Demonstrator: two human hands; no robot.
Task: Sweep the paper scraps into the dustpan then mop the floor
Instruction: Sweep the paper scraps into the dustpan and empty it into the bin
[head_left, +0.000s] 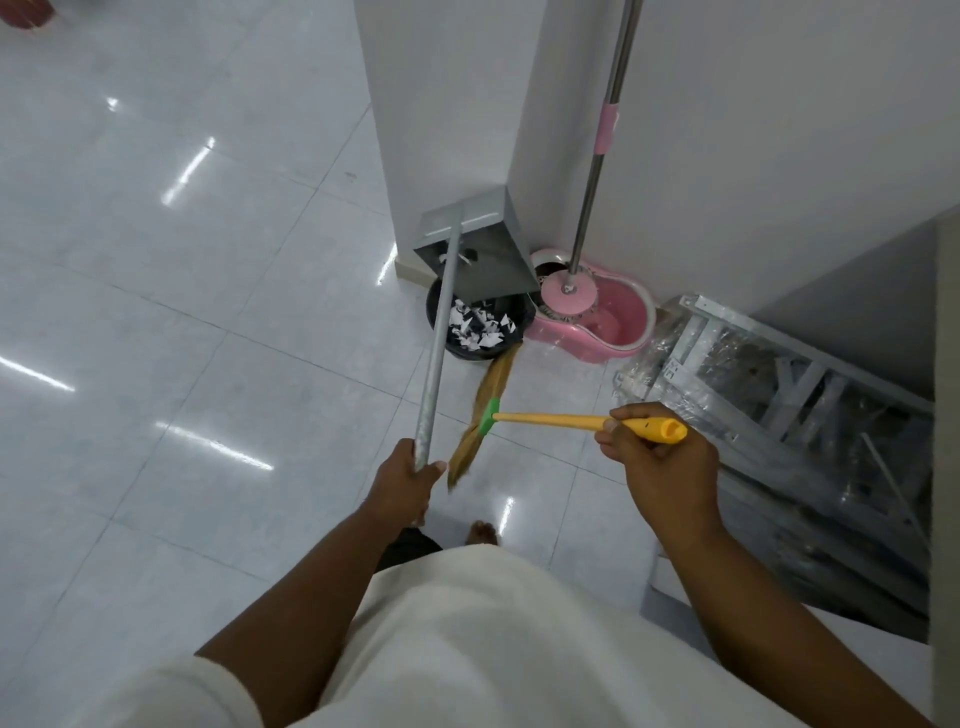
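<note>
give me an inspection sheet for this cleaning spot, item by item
surface: glossy white tiled floor, no scraps visible on it
job's things: grey dustpan tipped over a black bin that holds the paper scraps; broom bristles beside the bin; mop standing in the pink bucket
clutter: plastic-wrapped metal frame lying on the floor at the right
grippers: left hand grips the dustpan's long handle; right hand grips the broom's yellow handle
cables: nothing seen
surroundings: white pillar behind the bin and bucket
</note>
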